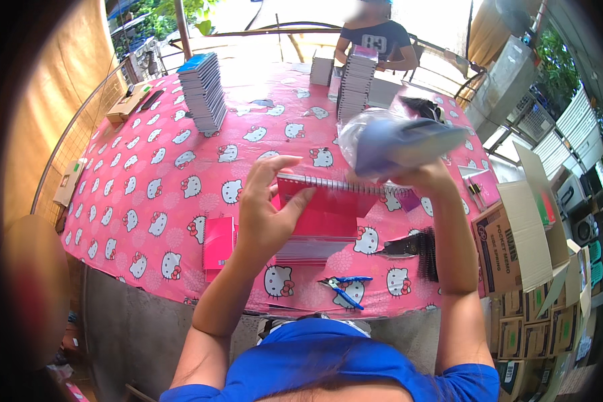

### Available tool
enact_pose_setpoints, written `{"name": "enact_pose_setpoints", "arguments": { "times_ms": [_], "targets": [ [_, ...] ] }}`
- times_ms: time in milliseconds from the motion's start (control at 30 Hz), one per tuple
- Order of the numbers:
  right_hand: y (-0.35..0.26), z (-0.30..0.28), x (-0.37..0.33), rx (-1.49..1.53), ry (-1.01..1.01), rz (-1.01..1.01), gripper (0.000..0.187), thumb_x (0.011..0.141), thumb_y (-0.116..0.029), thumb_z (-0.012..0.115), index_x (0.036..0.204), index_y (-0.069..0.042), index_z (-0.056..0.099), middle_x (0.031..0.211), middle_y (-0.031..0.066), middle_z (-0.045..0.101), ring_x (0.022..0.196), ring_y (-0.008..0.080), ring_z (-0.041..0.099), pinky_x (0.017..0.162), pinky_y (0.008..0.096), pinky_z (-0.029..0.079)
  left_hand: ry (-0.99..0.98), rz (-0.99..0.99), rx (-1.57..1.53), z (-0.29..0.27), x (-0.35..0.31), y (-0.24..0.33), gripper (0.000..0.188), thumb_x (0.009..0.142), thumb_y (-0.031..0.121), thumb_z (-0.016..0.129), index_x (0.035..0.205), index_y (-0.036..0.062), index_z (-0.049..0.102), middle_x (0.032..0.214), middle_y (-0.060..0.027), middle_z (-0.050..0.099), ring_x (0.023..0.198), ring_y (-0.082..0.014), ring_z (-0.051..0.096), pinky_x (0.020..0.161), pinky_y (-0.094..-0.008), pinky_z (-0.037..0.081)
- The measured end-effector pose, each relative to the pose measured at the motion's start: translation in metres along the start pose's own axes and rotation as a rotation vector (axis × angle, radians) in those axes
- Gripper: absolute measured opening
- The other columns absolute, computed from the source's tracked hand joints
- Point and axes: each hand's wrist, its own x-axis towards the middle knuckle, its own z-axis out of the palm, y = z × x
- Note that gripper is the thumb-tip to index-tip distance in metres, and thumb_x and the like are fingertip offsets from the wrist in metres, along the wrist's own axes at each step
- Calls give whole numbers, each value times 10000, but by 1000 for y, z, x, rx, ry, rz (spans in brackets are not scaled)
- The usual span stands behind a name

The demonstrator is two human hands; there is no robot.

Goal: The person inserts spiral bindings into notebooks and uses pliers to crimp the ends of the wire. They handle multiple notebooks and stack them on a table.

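Note:
Upright over the table, a red notebook [315, 204] has a wire-like spiral coil [345, 185] along its top edge, the coil running past the right end. My left hand [269, 201] grips its left end between thumb and fingers. By the coil's right end, my right hand [425, 179] is curled, its fingertips partly hidden by a blurred blue-grey object [409, 144] whose kind I cannot make out. Under the notebook lies a stack of pads [311, 251]. Pink-red notebooks [219, 242] lie left of it; blue-handled pliers [345, 291] lie in front.
Tall notebook stacks stand at the far left [203, 94] and far middle [356, 84]. Clear plastic [358, 127] lies behind my right hand. Black coils [425, 254] sit near the right edge, beside an open carton [506, 248]. A person [376, 43] is across the pink tablecloth [161, 221].

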Motion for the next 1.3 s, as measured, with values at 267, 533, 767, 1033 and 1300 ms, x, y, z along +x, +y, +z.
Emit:
{"name": "enact_pose_setpoints", "arguments": {
  "times_ms": [267, 533, 767, 1033, 1300],
  "targets": [
    [-13, 14, 19, -7, -190, -7, 443, 614, -5, 658, 1045, -16, 559, 819, 81, 627, 765, 137, 585, 707, 302, 479, 63, -184, -496, -9, -8, -13, 369, 821, -82, 649, 1184, -32, 601, 984, -84, 670, 863, -98, 628, 793, -240, 528],
    [31, 28, -3, -381, 32, 58, 439, 603, -41, 706, 989, -33, 496, 844, 181, 612, 810, 361, 606, 693, 407, 480, -22, -260, -589, -18, -10, -18, 321, 809, -82, 665, 1124, -35, 628, 952, -89, 687, 849, -105, 646, 766, -226, 541],
    [161, 84, -137, -858, -36, 692, 541, 705, -217, 750, 1153, -66, 487, 1155, 120, 564, 1092, 331, 560, 819, 460, 515, -34, 23, -684, -4, 5, -14, 254, 786, -103, 674, 1011, -4, 609, 979, -123, 682, 888, -159, 656, 781, -286, 560],
    [55, 164, -238, -449, -80, 299, 656, 709, -251, 770, 1265, -50, 487, 1268, 171, 480, 1193, 352, 449, 969, 474, 348, -77, 639, 95, -3, -47, 12, 236, 698, -13, 780, 865, 19, 618, 892, -123, 676, 861, -262, 669, 748, -345, 545],
    [-19, 126, -211, -58, 166, 243, 448, 775, -164, 705, 1176, -21, 567, 1103, 172, 545, 1003, 310, 539, 853, 417, 442, -9, 375, 26, 12, -67, -3, 245, 699, -37, 787, 905, -5, 659, 965, -161, 673, 873, -195, 676, 700, -276, 578]
  ]
}}
